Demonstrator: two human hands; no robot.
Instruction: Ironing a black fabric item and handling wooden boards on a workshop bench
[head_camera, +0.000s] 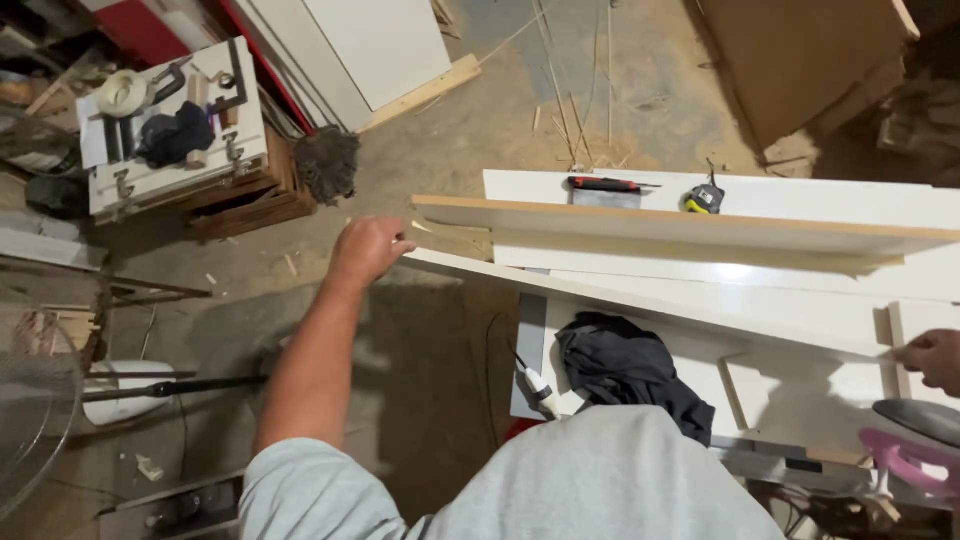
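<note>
2 hands hold 1 long white panel (640, 300) that slants across mid-frame over the table (800, 195). The left hand (368, 248) has its fingers curled shut on the panel's left end; the right hand (933, 360), at the right edge, grips its other end. Near the top lie 1 red-handled tool (605, 184) and 1 yellow tape measure (704, 199).

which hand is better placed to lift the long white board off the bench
Left, probably: the left hand already grips the end of the long white board, while the right hand only touches its far edge at the frame's side.
</note>
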